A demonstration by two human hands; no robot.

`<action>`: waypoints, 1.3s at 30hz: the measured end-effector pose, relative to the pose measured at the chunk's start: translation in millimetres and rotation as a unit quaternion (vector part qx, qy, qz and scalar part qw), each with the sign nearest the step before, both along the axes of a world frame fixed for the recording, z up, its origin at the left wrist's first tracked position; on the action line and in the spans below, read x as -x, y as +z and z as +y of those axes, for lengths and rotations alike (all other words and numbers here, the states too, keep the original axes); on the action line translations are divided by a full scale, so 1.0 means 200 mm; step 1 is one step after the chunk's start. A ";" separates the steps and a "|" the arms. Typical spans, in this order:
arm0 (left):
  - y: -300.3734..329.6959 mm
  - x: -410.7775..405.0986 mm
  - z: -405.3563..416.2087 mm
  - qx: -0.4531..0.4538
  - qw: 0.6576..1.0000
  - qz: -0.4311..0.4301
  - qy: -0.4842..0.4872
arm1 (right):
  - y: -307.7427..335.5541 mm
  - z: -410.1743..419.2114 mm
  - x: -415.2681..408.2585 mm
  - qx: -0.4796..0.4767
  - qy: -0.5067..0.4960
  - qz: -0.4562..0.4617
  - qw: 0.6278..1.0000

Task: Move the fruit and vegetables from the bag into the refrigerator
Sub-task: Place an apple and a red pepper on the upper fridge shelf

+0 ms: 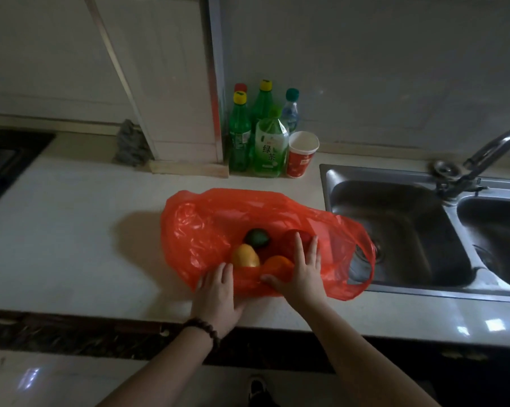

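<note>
Hands: left (217,292) flat on bag (206,227) rim, right (302,270) spread inside | bag mouth faces camera, lies left-right

"绿茶" on the green bottle's label (270,152)

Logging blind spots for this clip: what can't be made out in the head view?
- Refrigerator: not in frame.
- Bag contents: green fruit, yellow fruit, orange fruit and a red item show; anything beneath is hidden by them and the plastic.
- Red item: partly covered by right hand; kind unclear.
- Left hand: fingertips hidden by the bag's rim.
- Faucet: cut by right edge.
</note>
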State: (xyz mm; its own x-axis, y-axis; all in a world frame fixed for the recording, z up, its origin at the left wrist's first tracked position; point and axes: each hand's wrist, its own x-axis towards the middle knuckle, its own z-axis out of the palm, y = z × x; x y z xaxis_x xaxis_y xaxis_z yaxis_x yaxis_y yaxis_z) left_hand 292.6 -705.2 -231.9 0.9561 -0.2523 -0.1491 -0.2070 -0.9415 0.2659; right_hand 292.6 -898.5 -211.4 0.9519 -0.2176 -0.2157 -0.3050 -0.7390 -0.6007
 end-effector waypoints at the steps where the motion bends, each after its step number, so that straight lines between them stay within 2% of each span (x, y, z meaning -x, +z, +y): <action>1: 0.00 0.05 -0.01 0.008 1.000 0.010 0.006 | -0.01 -0.02 0.01 0.016 0.012 0.007 1.000; 4: 0.05 0.10 -0.03 0.103 0.992 -0.049 0.048 | 0.01 -0.10 0.06 0.022 0.024 -0.012 0.999; 6: 0.11 0.03 -0.06 0.179 0.974 -0.120 0.068 | 0.06 -0.16 0.05 -0.026 0.001 -0.090 0.996; 8: 0.16 -0.08 -0.10 0.211 0.963 -0.150 0.070 | 0.10 -0.18 0.00 -0.033 -0.006 -0.146 0.989; 10: 0.18 -0.18 -0.15 0.210 0.969 -0.117 0.063 | 0.12 -0.17 -0.06 -0.015 0.040 -0.139 0.989; 13: 0.12 -0.19 -0.20 0.160 0.986 -0.001 0.039 | 0.05 -0.16 -0.07 0.050 0.138 -0.058 0.987; 17: -0.03 -0.04 -0.16 0.105 0.991 0.076 0.045 | -0.07 -0.19 0.05 0.080 0.150 -0.003 0.985; 20: -0.10 0.02 -0.11 0.113 0.989 0.072 0.062 | -0.11 -0.21 0.11 0.086 0.134 -0.001 0.987; 23: -0.07 0.00 -0.08 0.158 0.981 0.083 0.070 | -0.07 -0.22 0.10 0.036 0.121 -0.005 0.992; 25: -0.03 -0.02 -0.09 0.191 0.976 0.072 0.071 | -0.02 -0.23 0.07 0.006 0.093 -0.066 0.993; 28: -0.01 -0.07 -0.11 0.206 0.975 0.054 0.068 | 0.03 -0.25 -0.06 0.023 0.101 -0.144 0.984; 32: -0.04 -0.11 -0.13 0.191 0.974 0.099 0.069 | 0.02 -0.25 -0.27 0.078 0.193 -0.075 0.975; 34: -0.05 -0.11 -0.14 0.198 0.970 0.114 0.084 | 0.00 -0.26 -0.33 0.097 0.193 -0.019 0.976; 36: -0.05 -0.12 -0.15 0.200 0.969 0.115 0.090 | -0.01 -0.27 -0.36 0.069 0.172 0.019 0.983; 39: 0.00 -0.14 -0.15 0.212 0.965 0.104 0.111 | -0.02 -0.28 -0.36 0.055 0.166 0.004 0.985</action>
State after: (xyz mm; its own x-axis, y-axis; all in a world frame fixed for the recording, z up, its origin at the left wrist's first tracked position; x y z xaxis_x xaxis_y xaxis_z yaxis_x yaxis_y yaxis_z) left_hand 320.0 -735.1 -232.2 0.9540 -0.1249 -0.2724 0.0874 -0.7536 0.6516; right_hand 365.4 -954.3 -215.0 0.9729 0.0825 -0.2158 -0.0401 -0.8595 -0.5095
